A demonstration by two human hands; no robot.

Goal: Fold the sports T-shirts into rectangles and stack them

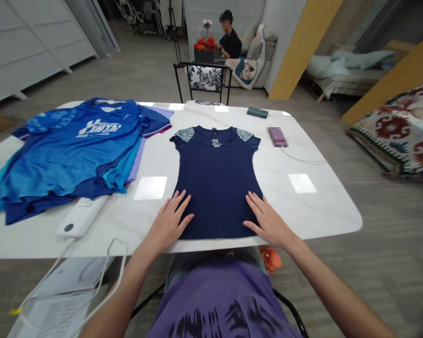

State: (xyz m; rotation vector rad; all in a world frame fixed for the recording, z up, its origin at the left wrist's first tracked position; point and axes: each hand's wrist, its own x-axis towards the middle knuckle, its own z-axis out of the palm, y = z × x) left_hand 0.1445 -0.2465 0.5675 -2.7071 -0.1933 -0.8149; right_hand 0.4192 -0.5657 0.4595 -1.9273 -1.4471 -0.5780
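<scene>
Navy T-shirt (218, 178) lay flat, centre frame | left hand (171, 219), right hand (267, 220) splayed on its lower sides, gripping nothing | seemingly smoothing; any lift needed a pinch

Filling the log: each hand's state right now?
Left hand: open, palm down at the left edge of the navy shirt, holding nothing.
Right hand: open, palm down at its right edge, holding nothing.

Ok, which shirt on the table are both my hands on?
The navy T-shirt with patterned sleeves: your left hand and right hand rest on its lower sides. The piled shirts to its left are untouched.
</scene>
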